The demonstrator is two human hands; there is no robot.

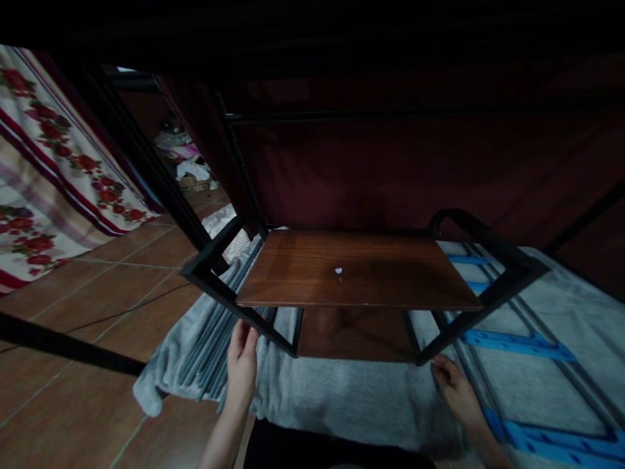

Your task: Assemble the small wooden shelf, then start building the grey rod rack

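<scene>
A small two-tier shelf with wood-grain boards (371,277) and black angled side frames (493,296) stands in front of me. My left hand (243,355) is closed at the lower left frame bar, thumb and fingers against it. At the lower right corner of the frame, my right hand (454,387) has its fingers curled in against the bar; its fingertips are partly hidden. A small white scrap (338,270) lies on the upper board. Beneath it, a lower brown board (356,332) shows.
Grey cloth (342,391) lies under the shelf. Several grey metal tubes (215,352) are to the left, and blue-barred tube frames (517,342) to the right. Dark posts (73,345) and a maroon curtain (351,169) surround the space. A cable (122,312) crosses the tiled floor.
</scene>
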